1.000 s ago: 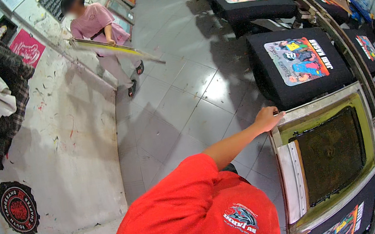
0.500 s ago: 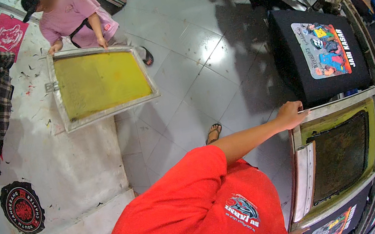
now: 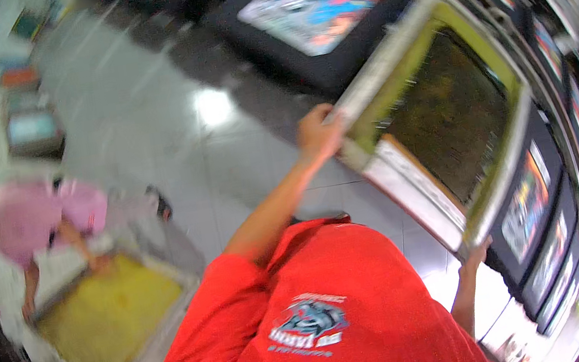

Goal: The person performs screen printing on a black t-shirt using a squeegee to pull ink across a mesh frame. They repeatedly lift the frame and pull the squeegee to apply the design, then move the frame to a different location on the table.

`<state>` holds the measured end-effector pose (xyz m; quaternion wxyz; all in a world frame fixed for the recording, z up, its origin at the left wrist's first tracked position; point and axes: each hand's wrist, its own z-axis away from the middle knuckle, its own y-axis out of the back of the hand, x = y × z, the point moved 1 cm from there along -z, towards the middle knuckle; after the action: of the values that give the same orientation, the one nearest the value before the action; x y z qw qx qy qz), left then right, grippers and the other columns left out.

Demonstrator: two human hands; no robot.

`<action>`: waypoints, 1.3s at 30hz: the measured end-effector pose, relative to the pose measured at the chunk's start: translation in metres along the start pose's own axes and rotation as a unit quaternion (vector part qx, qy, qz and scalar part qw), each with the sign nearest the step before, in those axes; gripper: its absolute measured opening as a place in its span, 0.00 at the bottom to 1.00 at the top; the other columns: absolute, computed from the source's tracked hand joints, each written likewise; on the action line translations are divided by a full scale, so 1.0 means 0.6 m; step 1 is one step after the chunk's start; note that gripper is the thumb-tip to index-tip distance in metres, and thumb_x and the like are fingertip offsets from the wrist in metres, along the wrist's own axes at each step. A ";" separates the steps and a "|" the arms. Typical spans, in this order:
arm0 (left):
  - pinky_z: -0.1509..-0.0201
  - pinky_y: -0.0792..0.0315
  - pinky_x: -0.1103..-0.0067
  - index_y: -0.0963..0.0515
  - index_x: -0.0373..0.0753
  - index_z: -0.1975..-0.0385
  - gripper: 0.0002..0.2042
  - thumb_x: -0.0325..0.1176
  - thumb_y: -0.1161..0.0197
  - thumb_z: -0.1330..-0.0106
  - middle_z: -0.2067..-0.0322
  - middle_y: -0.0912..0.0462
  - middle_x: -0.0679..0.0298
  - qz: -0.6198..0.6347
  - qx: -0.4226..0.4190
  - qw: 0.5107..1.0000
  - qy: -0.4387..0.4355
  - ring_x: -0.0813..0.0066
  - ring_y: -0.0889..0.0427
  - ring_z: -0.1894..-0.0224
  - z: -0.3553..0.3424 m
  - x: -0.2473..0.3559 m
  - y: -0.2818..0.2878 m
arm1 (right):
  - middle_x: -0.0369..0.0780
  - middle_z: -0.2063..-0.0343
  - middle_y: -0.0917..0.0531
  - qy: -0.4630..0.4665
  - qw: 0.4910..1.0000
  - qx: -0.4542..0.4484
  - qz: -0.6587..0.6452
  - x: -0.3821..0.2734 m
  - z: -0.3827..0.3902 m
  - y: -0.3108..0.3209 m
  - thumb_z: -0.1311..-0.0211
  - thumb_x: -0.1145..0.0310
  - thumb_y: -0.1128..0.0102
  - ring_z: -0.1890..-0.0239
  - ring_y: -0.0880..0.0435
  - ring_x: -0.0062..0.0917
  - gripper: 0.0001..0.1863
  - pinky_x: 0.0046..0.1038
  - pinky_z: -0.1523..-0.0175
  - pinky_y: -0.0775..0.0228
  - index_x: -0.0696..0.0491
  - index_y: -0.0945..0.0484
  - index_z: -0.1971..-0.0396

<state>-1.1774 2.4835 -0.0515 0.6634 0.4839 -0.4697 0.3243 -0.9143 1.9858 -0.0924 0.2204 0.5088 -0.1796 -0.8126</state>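
A screen-printing frame (image 3: 488,36), with olive mesh and a dark inked middle, is tilted at the right. My left hand (image 3: 320,134) grips its upper left corner and my right hand (image 3: 475,254) its lower end, both closed on it. A pale squeegee bar (image 3: 415,187) lies inside along its near side. Beyond the frame lie black garments (image 3: 298,66) printed with colourful pictures on platens; more printed ones (image 3: 514,259) show at its right. The picture is blurred.
At the left a person in pink (image 3: 25,211) bends over a yellow screen (image 3: 108,327) held near the pale wall. The grey tiled floor (image 3: 148,150) runs between that person and the row of platens. Several frames (image 3: 32,131) lean at the upper left.
The view has turned. The frame in my hands now sits higher and more tilted. The other person has bent down, and the yellow screen is lower in the picture.
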 end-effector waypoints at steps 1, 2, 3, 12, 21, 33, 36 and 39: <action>0.50 0.26 0.70 0.19 0.33 0.57 0.19 0.42 0.37 0.40 0.59 0.16 0.50 -0.032 -0.001 0.999 -0.008 0.59 0.16 0.56 -0.002 0.001 0.008 | 0.43 0.48 0.23 -0.043 0.985 0.038 -0.165 -0.031 0.055 -0.010 0.32 0.36 0.59 0.50 0.22 0.36 0.40 0.33 0.45 0.30 0.59 0.31 0.40; 0.51 0.26 0.72 0.19 0.33 0.58 0.18 0.43 0.38 0.38 0.61 0.15 0.50 -0.004 -0.017 0.999 -0.028 0.62 0.16 0.57 -0.004 0.006 0.003 | 0.43 0.44 0.26 -0.032 0.987 0.030 -0.154 -0.036 0.065 0.000 0.32 0.36 0.61 0.45 0.25 0.35 0.41 0.33 0.42 0.33 0.60 0.33 0.38; 0.54 0.27 0.73 0.20 0.31 0.59 0.18 0.43 0.39 0.36 0.64 0.15 0.50 0.016 -0.008 0.997 -0.074 0.65 0.16 0.61 -0.005 -0.006 -0.002 | 0.44 0.40 0.29 -0.042 0.988 0.057 -0.135 -0.043 0.077 0.003 0.32 0.35 0.61 0.40 0.30 0.36 0.42 0.36 0.37 0.38 0.60 0.35 0.36; 0.64 0.33 0.76 0.23 0.27 0.71 0.21 0.45 0.42 0.31 0.77 0.22 0.61 -0.059 -0.085 0.993 -0.063 0.77 0.29 0.71 -0.027 -0.008 0.004 | 0.45 0.49 0.23 -0.033 0.958 0.011 -0.285 -0.028 0.077 -0.006 0.32 0.37 0.58 0.48 0.26 0.33 0.40 0.34 0.44 0.34 0.63 0.29 0.43; 0.56 0.30 0.75 0.21 0.26 0.61 0.24 0.48 0.43 0.31 0.67 0.18 0.56 -0.080 -0.109 0.990 -0.041 0.71 0.23 0.64 -0.016 0.010 -0.002 | 0.45 0.54 0.21 0.024 0.970 0.059 -0.233 -0.045 0.087 0.003 0.32 0.45 0.50 0.50 0.25 0.34 0.33 0.34 0.44 0.35 0.64 0.26 0.49; 0.51 0.31 0.76 0.22 0.24 0.58 0.25 0.48 0.44 0.31 0.64 0.18 0.53 -0.058 -0.108 0.992 -0.015 0.70 0.23 0.60 -0.025 -0.001 0.008 | 0.48 0.49 0.24 0.521 0.806 -0.067 0.273 -0.177 0.276 -0.038 0.55 0.62 0.29 0.45 0.27 0.44 0.29 0.43 0.40 0.36 0.53 0.24 0.49; 0.53 0.32 0.77 0.23 0.24 0.62 0.24 0.48 0.43 0.31 0.67 0.19 0.56 -0.043 -0.121 0.992 -0.011 0.73 0.25 0.62 -0.026 -0.003 0.004 | 0.45 0.51 0.23 0.519 0.799 -0.086 0.292 -0.177 0.251 -0.043 0.57 0.63 0.28 0.47 0.26 0.41 0.28 0.41 0.43 0.35 0.54 0.23 0.52; 0.55 0.33 0.77 0.23 0.25 0.64 0.23 0.47 0.44 0.30 0.69 0.20 0.58 -0.021 -0.096 0.994 -0.039 0.74 0.27 0.64 -0.030 -0.022 0.005 | 0.43 0.54 0.21 0.527 0.789 -0.085 0.305 -0.193 0.257 -0.046 0.58 0.64 0.28 0.50 0.24 0.38 0.26 0.40 0.45 0.33 0.55 0.22 0.54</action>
<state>-1.1790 2.5018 -0.0645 0.6945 0.4402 -0.5140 0.2446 -1.0141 2.0819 0.0445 0.5592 0.7564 -0.1118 -0.3206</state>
